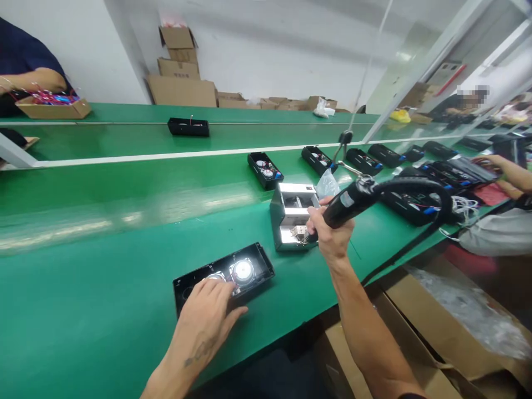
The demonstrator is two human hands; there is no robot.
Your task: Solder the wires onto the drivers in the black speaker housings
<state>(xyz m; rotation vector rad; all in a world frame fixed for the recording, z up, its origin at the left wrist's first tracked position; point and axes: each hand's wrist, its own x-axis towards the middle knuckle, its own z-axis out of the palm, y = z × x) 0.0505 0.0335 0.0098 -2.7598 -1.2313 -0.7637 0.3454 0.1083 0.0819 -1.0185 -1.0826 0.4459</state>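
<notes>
My right hand is wrapped round a black electric screwdriver, which hangs from a cord and trails a thick cable. The screwdriver's tip points down at the front of a grey screw feeder; my fingers hide part of the contact. My left hand lies over the near side of an open black speaker case, fingers stretched together over one speaker and thumb apart. The other round speaker shows bright and uncovered beside my fingertips.
Several black cases with wired speakers, such as one case, line the green bench. A clear plastic bag sits behind the feeder. Cardboard boxes stand below the bench edge at right. Co-workers' arms show at far left and right.
</notes>
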